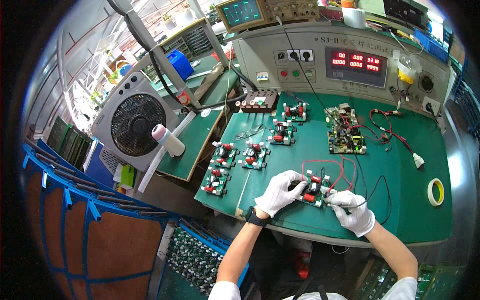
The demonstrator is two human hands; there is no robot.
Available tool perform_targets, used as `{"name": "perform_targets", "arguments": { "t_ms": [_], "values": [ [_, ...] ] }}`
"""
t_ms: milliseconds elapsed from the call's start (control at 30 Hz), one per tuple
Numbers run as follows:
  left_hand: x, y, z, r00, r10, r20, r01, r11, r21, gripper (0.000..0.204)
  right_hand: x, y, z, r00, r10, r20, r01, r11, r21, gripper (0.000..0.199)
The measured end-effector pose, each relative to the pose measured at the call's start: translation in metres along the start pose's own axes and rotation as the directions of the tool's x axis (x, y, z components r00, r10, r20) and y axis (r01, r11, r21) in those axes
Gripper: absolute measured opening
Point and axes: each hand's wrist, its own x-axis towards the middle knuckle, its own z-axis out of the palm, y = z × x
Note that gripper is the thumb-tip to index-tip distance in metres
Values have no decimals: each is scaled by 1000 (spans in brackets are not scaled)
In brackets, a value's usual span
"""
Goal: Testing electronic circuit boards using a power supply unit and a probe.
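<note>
In front of me lies a small green circuit board with red and black coils and white connectors. My left hand, in a white glove, is closed at its left edge, fingers and thumb gripping there. A red wire loops from near that thumb across to the board's right side. My gloved right hand pinches the end of a black cable at the board's right edge; its tip is mostly hidden by the fingers. Behind them sits a larger populated board with wires attached.
Several similar boards stand at left on the green table. A tape roll and cable connector lie right. Behind is a test console. A fan and bottle stand left; a board-filled bin sits below.
</note>
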Motion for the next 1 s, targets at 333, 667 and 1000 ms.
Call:
{"name": "perform_targets", "arguments": {
  "t_ms": [333,667,1000],
  "values": [
    [9,4,-5,999,-45,7,45,999,18,17,6,2,-4,1000,5,24,-4,1000,-24,25],
    [-1,9,1,982,-186,24,187,957,-220,13,-4,-2,-5,989,132,70,-130,991,-26,17],
    [7,-7,-3,994,-113,8,113,990,-87,17,92,12,-9,951,270,-151,-230,944,237,18]
  ]
}}
